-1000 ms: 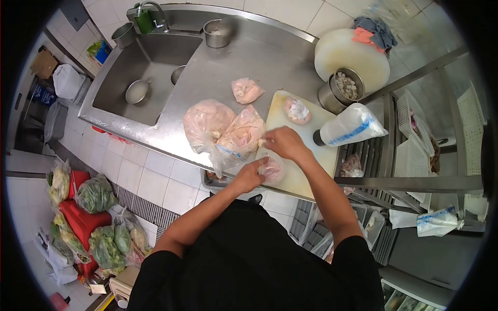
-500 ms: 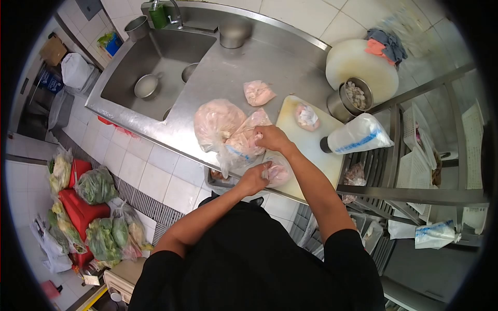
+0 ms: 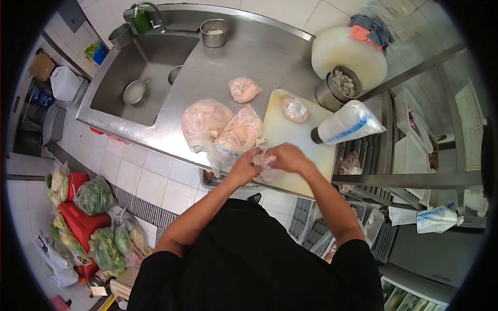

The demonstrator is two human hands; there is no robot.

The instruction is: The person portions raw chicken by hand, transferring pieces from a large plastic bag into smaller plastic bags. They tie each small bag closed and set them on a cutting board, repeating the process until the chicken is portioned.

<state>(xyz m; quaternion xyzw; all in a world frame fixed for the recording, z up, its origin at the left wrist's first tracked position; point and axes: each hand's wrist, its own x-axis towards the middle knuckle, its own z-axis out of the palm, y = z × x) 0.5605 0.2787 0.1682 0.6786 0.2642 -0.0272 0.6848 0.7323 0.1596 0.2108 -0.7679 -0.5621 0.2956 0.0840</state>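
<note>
At the near edge of the cutting board point(image 3: 321, 155), a small clear plastic bag point(image 3: 268, 173) with pale pink contents is between my hands. My left hand point(image 3: 244, 168) pinches its left side. The fingers of my right hand point(image 3: 288, 157) are closed at the bag's mouth, around something pale pink that looks like raw meat. Left of the board lie a large clear bag point(image 3: 205, 123) full of pale pink meat and a second meat-filled bag point(image 3: 242, 129) against it. Behind them is a smaller wrapped bundle point(image 3: 244, 89). Another wrapped bundle point(image 3: 295, 109) sits on the board.
A steel sink point(image 3: 111, 101) with pots is at the left. Near the board's right side stand a steel pot point(image 3: 346, 85) of pale pieces and a white plastic-covered container point(image 3: 347, 124). A metal rack point(image 3: 394, 180) borders the right. Bagged vegetables point(image 3: 96, 196) lie lower left.
My right hand has left the second meat-filled bag and come down to the small bag at my left hand. The whole view has shifted slightly.
</note>
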